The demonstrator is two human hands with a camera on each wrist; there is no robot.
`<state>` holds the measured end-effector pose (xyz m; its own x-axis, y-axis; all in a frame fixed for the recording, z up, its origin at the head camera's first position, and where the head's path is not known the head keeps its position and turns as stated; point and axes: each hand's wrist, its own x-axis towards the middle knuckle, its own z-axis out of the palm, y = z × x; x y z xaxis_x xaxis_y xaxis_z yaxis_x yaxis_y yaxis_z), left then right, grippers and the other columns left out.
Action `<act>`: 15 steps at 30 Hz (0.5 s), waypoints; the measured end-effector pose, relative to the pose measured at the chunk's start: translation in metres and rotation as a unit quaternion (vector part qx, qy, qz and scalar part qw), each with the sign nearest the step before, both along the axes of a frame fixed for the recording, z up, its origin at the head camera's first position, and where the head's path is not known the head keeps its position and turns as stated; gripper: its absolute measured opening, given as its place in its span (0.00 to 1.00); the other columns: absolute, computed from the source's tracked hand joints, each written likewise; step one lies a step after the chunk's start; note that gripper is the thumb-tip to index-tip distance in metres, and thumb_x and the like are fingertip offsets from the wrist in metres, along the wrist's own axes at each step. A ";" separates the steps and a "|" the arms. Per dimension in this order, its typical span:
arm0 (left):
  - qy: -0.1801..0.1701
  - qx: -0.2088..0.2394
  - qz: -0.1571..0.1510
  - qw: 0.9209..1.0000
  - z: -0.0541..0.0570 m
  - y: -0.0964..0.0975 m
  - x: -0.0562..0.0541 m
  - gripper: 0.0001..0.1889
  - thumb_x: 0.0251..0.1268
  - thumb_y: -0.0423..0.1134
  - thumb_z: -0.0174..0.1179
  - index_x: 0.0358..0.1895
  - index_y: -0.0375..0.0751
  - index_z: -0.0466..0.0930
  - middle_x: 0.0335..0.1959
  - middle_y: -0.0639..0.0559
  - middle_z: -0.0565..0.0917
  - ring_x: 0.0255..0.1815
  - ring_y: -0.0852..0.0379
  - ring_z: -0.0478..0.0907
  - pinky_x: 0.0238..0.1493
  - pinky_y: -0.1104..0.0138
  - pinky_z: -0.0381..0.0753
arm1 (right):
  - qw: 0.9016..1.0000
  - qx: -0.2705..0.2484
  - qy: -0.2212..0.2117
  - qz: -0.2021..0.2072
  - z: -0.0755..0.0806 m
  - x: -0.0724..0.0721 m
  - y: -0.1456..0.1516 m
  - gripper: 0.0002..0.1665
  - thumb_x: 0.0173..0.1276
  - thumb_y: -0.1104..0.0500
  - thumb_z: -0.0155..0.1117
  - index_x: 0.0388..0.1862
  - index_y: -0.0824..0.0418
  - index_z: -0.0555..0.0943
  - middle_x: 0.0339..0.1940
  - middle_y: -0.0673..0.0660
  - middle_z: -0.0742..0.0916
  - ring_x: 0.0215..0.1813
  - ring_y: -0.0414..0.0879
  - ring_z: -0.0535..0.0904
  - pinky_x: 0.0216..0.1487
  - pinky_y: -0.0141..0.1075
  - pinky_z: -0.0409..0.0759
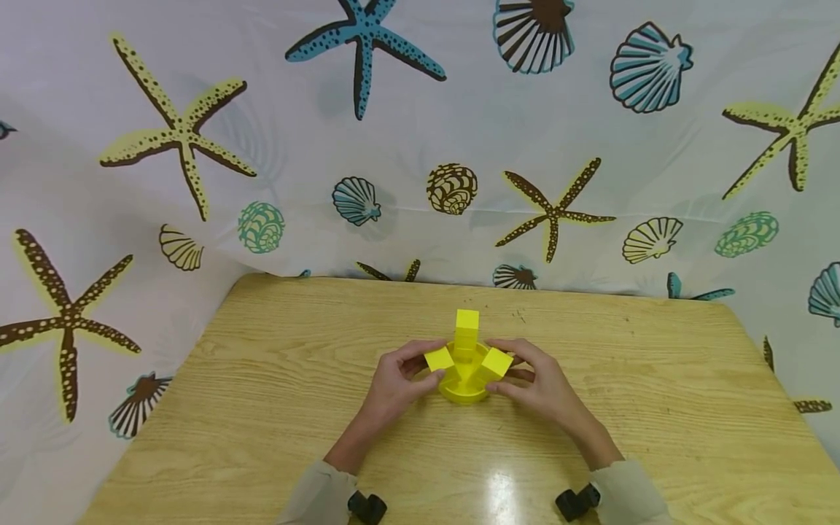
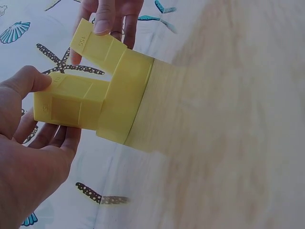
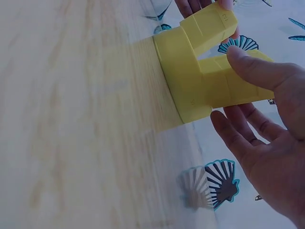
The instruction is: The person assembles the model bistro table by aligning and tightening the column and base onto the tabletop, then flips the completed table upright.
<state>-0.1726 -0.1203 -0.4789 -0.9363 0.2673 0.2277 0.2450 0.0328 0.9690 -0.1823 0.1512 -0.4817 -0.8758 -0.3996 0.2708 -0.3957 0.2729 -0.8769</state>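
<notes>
A round yellow base [image 1: 463, 398] sits on the wooden table with three square yellow blocks standing up from it. My left hand [image 1: 391, 380] pinches the left block [image 1: 439, 359] between thumb and fingers. On the other side, my right hand [image 1: 543, 390] holds the right block [image 1: 497, 362] the same way. The back block [image 1: 467, 321] stands upright, untouched by either hand. In the left wrist view, small raised numbers show on the left block [image 2: 69, 98], and the base [image 2: 127, 95] rests flat on the table. The right wrist view shows my thumb on the right block [image 3: 228, 81].
The wooden table [image 1: 262, 379] reaches out on both sides and behind the yellow piece. A white cloth [image 1: 420, 138] printed with starfish and shells hangs along the back and sides. Dark wrist cameras sit at both cuffs.
</notes>
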 end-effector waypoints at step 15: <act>-0.019 -0.004 -0.018 1.000 0.000 -0.003 -0.001 0.23 0.68 0.26 0.65 0.65 0.30 0.78 0.66 0.39 0.78 0.69 0.46 0.75 0.67 0.62 0.75 | 1.000 0.005 -0.014 0.004 0.002 0.000 -0.004 0.31 0.61 0.64 0.77 0.63 0.64 0.78 0.63 0.62 0.84 0.64 0.56 0.81 0.59 0.42 0.82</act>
<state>-0.1734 -0.1233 -0.4791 -0.9340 0.3028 0.1898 0.2090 0.0320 0.9774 -0.1824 0.1473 -0.4796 -0.8800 -0.4086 0.2420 -0.3727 0.2783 -0.8853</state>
